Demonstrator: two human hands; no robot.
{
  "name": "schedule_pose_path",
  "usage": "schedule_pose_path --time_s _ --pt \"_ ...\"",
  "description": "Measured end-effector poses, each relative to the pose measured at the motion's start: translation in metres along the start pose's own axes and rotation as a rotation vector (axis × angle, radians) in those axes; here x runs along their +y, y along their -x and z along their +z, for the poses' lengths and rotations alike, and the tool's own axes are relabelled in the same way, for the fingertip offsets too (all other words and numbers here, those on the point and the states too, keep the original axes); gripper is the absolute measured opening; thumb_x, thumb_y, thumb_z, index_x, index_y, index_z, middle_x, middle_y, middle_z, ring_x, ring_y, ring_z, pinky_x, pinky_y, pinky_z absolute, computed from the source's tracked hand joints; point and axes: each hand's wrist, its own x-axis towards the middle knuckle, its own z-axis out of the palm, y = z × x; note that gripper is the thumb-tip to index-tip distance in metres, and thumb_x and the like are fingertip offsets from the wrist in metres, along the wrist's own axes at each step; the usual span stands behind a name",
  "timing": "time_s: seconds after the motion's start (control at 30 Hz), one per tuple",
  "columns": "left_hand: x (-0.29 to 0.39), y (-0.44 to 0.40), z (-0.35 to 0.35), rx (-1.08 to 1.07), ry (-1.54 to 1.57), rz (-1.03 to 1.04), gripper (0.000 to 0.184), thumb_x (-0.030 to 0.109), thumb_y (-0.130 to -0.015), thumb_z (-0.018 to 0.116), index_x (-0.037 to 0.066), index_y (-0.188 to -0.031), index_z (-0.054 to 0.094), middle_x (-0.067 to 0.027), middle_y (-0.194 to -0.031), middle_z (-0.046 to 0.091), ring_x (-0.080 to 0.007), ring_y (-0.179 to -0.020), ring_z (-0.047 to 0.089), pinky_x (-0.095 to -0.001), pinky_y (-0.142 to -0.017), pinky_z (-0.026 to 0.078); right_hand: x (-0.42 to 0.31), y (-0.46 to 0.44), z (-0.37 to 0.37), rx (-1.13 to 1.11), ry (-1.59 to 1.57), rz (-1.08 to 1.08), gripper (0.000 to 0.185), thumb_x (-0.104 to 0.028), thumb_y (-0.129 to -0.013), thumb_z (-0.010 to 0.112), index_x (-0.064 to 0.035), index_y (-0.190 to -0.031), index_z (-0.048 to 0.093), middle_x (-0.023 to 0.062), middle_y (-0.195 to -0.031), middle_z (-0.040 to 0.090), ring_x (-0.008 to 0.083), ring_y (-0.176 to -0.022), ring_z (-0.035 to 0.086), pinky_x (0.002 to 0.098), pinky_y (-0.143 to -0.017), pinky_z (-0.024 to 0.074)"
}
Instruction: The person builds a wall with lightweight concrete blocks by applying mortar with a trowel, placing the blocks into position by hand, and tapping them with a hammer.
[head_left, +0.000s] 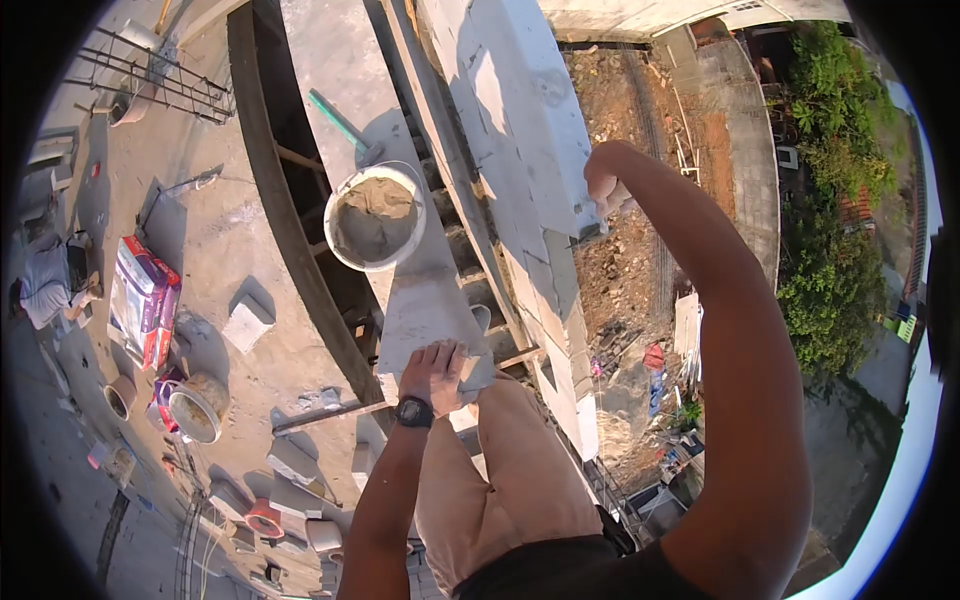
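Note:
My left hand (435, 372), with a dark watch at the wrist, is closed over the near edge of a light grey block (430, 310) in front of my knees. The block lies on a long pale plank (335, 50). On the plank beyond it stands a white bucket (376, 215) part-filled with grey mortar (375, 225). Stretched out to the right, my right hand (610, 185) is at the outer side of a pale block wall (520, 130). Its fingers are curled, and whatever is in them is hidden.
A green-handled tool (338, 120) lies behind the bucket. Dark gaps flank the plank. Beyond the wall is a drop to rubble ground (620, 110). On the left floor are cement bags (145, 300), a mortar bucket (198, 407), loose blocks (248, 323) and a crouching person (55, 280).

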Motion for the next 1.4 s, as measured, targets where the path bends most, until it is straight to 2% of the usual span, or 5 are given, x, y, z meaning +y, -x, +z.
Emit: schedule_pose_path --time_s 0.43,0.6,0.83,1.03,1.4 --pt "0.004 0.0 0.002 0.103 -0.029 0.013 0.042 0.015 -0.085 0.06 0.007 -0.127 0.059 -0.0088 -0.121 0.062 -0.0247 -0.112 0.06 -0.0384 -0.091 0.047 -0.002 0.055 -0.055 -0.131 0.113 0.164 0.039 -0.038 -0.09 0.074 -0.0075 -0.115 0.072 0.0087 -0.109 0.073 0.0192 -0.105 0.066 0.0377 -0.088 0.0529" --pt "-0.001 0.002 0.006 0.111 -0.08 0.047 0.04 0.016 -0.087 0.058 0.006 -0.126 0.061 -0.0097 -0.12 0.063 -0.0237 -0.112 0.059 -0.0374 -0.091 0.046 0.031 0.146 -0.011 0.131 -0.227 0.192 0.027 -0.028 -0.086 0.077 -0.0029 -0.096 0.074 0.0168 -0.098 0.07 0.0267 -0.084 0.071 0.0417 -0.062 0.058" --pt "0.0 -0.001 -0.003 0.042 0.029 0.023 0.068 0.041 -0.07 0.074 0.006 -0.127 0.059 -0.0105 -0.125 0.061 -0.0245 -0.112 0.059 -0.0394 -0.091 0.047 0.058 0.181 0.135 1.01 -0.448 -0.132 0.032 -0.032 -0.09 0.069 -0.0019 -0.102 0.069 0.0118 -0.09 0.061 0.0231 -0.08 0.06 0.0367 -0.072 0.0486" --pt "-0.001 0.002 -0.005 0.043 -0.047 0.025 0.068 0.038 -0.071 0.071 0.006 -0.13 0.056 -0.0093 -0.126 0.061 -0.0258 -0.113 0.059 -0.0405 -0.09 0.047 -0.032 0.12 0.22 0.86 -0.93 -0.312 0.035 -0.032 -0.086 0.07 -0.0025 -0.1 0.06 0.0173 -0.082 0.061 0.031 -0.072 0.06 0.0422 -0.068 0.0461" --pt "0.002 -0.008 -0.022 0.052 -0.142 0.043 0.074 0.051 -0.06 0.082 0.007 -0.116 0.061 -0.0099 -0.118 0.065 -0.0307 -0.104 0.063 -0.0424 -0.088 0.049 -0.196 0.005 0.365 0.494 -2.047 -0.441 0.024 -0.024 -0.087 0.069 -0.0021 -0.093 0.06 0.0048 -0.077 0.061 0.0151 -0.057 0.054 0.032 -0.057 0.0463"
